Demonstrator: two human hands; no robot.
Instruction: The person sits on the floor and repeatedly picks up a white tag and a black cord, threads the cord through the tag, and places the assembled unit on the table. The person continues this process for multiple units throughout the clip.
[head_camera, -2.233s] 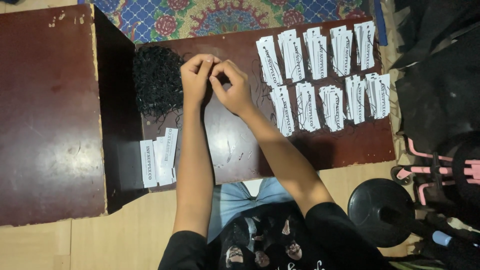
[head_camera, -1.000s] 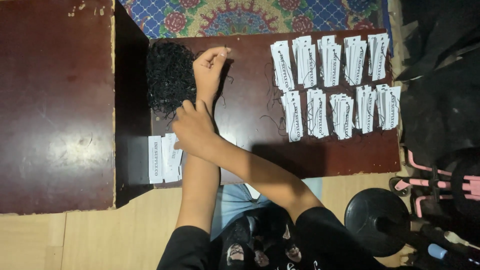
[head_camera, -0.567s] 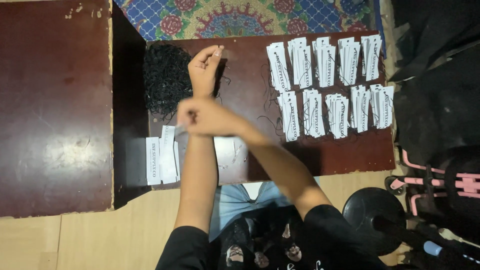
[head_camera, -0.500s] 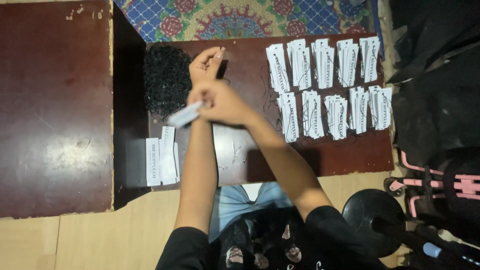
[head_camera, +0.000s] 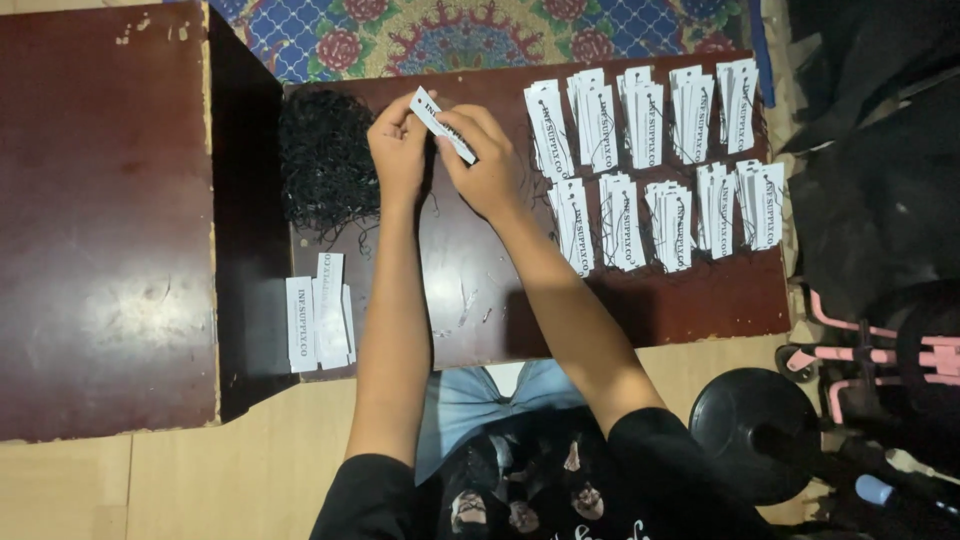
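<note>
Both hands meet over the dark low table (head_camera: 690, 290). My right hand (head_camera: 483, 163) pinches a white paper tag (head_camera: 441, 124) and holds it slanted. Fingertips of my left hand (head_camera: 399, 152) touch the tag's upper end. A heap of black strings (head_camera: 326, 168) lies just left of my left hand. A few loose white tags (head_camera: 318, 322) sit at the table's near left corner. Several stacks of strung tags (head_camera: 655, 150) are laid in two rows to the right.
A larger dark wooden table (head_camera: 100, 220) stands at the left. A patterned rug (head_camera: 470, 35) lies beyond the tables. Black cloth (head_camera: 880, 150), a round black stand base (head_camera: 755, 430) and a pink-edged object (head_camera: 860, 350) crowd the right side.
My right hand reached to the loose tags at the near left corner, lifted one and carried it up to my left hand by the strings.
</note>
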